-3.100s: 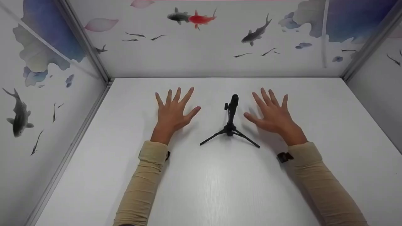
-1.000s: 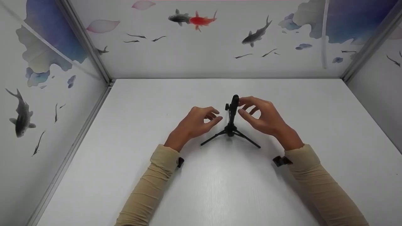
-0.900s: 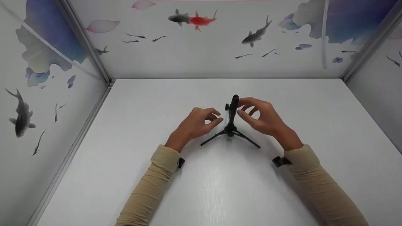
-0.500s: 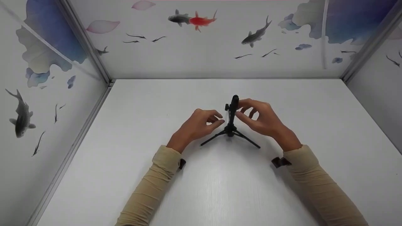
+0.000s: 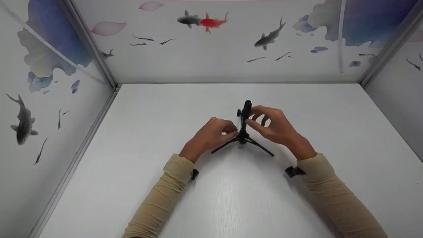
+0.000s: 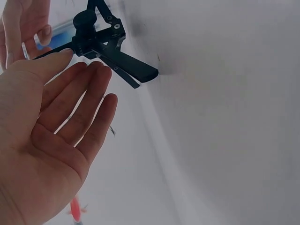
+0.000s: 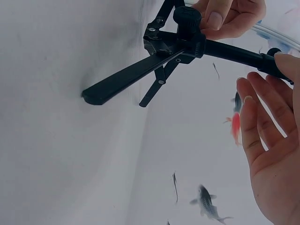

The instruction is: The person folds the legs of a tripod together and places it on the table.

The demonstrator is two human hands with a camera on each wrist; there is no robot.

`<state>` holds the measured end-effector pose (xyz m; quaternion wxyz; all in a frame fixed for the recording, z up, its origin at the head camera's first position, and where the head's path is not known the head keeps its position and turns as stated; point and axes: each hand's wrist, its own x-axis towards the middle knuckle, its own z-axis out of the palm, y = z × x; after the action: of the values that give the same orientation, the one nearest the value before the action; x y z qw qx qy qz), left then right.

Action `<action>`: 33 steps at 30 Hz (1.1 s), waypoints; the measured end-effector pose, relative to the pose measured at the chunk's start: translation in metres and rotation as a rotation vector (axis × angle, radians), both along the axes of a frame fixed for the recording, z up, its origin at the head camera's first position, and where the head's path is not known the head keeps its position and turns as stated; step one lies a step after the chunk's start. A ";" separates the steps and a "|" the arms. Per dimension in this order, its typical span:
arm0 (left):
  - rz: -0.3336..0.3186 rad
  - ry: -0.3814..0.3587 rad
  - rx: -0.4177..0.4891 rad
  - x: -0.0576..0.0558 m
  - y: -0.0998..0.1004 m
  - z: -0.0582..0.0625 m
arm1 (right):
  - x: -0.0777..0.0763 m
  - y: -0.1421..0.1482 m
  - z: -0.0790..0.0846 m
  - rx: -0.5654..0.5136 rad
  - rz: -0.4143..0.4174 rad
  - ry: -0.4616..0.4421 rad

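A small black tripod (image 5: 243,127) stands upright on the white table, its legs spread. In the head view my left hand (image 5: 213,134) is at its left, thumb and fingertips right at the leg hub. The left wrist view shows that thumb overlapping the tripod (image 6: 98,40) beside the hub, with the other fingers loosely extended below. My right hand (image 5: 276,124) is higher up, holding the post lightly between thumb and fingers. In the right wrist view its thumb (image 7: 286,63) crosses the upper post and the fingers bend close beneath. A round knob (image 7: 187,16) sits under the hub.
The white table (image 5: 228,198) reaches back to a printed wall (image 5: 218,59) with fish pictures. Side walls stand left and right, with metal frame posts (image 5: 89,43) at the corners. A small dark device (image 5: 295,171) is strapped at my right wrist.
From lying spread flat on either side, both hands have come in to the tripod. Over the last second, the left has moved right and down to the hub, the right slightly down the post.
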<state>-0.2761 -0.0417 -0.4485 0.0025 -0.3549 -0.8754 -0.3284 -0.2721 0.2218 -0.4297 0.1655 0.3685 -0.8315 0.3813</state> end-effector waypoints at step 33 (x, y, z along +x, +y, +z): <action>0.071 0.045 -0.136 0.007 0.013 0.001 | 0.001 -0.004 0.000 -0.052 -0.030 0.012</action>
<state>-0.2691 -0.0283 -0.4475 0.0099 -0.3301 -0.9075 -0.2595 -0.2710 0.2176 -0.4300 0.1858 0.3540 -0.8258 0.3977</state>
